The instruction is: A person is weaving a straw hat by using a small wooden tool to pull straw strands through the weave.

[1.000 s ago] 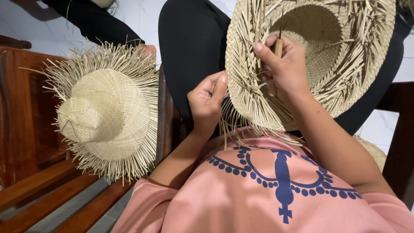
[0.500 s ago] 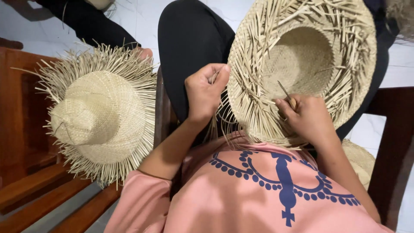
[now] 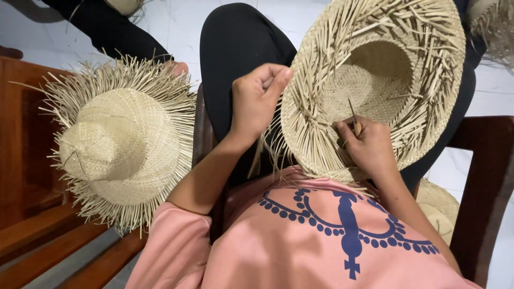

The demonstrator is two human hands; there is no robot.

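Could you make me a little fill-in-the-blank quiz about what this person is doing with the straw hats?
1. The left hand grips the ____ of the upturned hat.
2. The right hand holds a thin ____-like tool.
3. The second hat rests crown-up on a ____ bench.

Missing words: brim; needle; wooden

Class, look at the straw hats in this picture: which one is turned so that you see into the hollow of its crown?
The straw hat on the lap, held by the left hand and right hand. The hat on the wooden bench shows its crown's outside.
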